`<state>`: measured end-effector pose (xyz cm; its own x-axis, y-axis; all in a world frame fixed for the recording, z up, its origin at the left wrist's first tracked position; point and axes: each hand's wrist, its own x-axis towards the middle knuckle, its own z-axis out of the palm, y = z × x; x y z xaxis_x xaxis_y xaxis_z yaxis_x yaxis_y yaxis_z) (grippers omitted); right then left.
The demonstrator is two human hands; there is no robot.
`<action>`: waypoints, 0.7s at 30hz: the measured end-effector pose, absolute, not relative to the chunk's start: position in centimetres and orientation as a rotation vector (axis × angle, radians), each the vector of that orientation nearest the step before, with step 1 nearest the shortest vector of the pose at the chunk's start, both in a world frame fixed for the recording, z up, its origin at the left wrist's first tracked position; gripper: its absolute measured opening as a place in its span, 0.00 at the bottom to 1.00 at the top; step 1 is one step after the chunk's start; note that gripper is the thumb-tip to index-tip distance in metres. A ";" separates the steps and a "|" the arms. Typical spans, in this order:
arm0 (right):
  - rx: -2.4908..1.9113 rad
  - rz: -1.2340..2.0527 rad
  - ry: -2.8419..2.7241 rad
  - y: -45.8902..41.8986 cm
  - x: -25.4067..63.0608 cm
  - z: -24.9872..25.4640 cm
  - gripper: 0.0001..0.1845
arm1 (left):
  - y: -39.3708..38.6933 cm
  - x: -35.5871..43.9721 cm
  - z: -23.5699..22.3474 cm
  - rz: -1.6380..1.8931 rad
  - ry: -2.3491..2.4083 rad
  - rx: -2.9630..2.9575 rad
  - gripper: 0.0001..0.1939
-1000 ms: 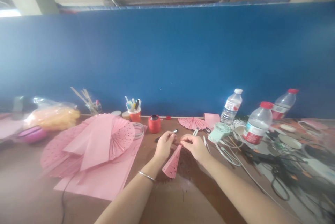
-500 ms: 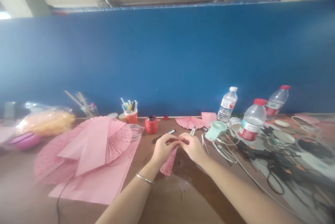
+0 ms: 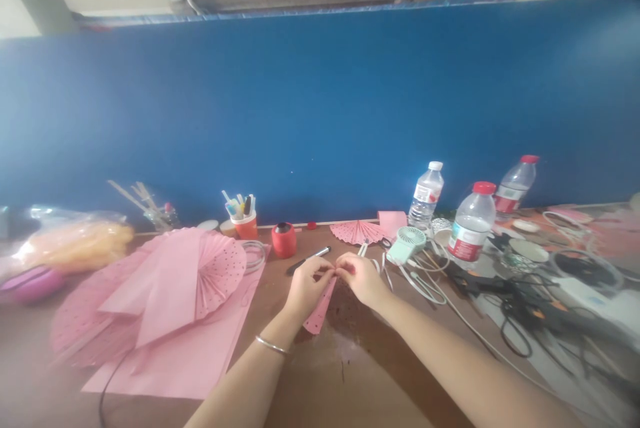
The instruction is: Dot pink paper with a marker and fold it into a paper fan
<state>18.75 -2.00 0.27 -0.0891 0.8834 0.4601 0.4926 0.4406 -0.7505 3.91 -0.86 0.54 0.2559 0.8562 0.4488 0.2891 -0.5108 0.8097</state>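
A narrow pleated pink paper strip with dark dots lies slanted on the brown table between my wrists. My left hand, with a thin bangle on its wrist, pinches the strip's upper end. My right hand meets it fingertip to fingertip, pinching the same end. A black and silver pen lies just beyond my left hand.
Pink paper fans and sheets cover the left. A red cup of pens, a red tape roll, a small pink fan, a mint hand fan, three water bottles and tangled cables stand behind and right.
My fingertips have come together at the strip's upper end and its pleats have closed from a spread cone to a narrow strip. The view has drifted right and up.
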 end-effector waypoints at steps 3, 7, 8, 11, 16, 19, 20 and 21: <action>-1.176 0.535 -1.732 -1.9 18.7 0.0 0.05 | -1.0 3.9 0.8 1.230 1.040 1.965 0.04; -1.164 0.545 -1.730 -1.7 18.8 -0.1 0.05 | -0.7 3.7 0.6 1.210 1.008 1.953 0.04; -1.172 0.543 -1.732 -1.7 18.9 -0.2 0.05 | -0.5 3.7 0.4 1.204 0.998 1.940 0.04; -1.180 0.550 -1.758 -1.6 19.1 -0.1 0.05 | 0.0 3.6 -0.1 1.209 0.977 1.909 0.04; -1.138 0.569 -1.785 -1.3 19.3 -0.2 0.05 | 0.4 3.4 -0.4 1.232 0.933 1.952 0.03; -1.146 0.595 -1.769 -1.1 19.5 -0.3 0.05 | 0.3 3.3 -0.1 1.221 0.914 2.035 0.04; -1.157 0.606 -1.766 -1.0 19.6 -0.3 0.05 | 0.2 3.2 0.0 1.212 0.903 2.066 0.04; -1.171 0.620 -1.761 -1.0 19.6 -0.3 0.04 | 0.1 3.2 0.1 1.206 0.895 2.093 0.05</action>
<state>19.64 -0.98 -0.30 -0.1421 0.9027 0.4062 0.4492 0.4245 -0.7861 3.21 0.13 0.13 0.3732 0.7714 0.5155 0.2698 -0.6218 0.7352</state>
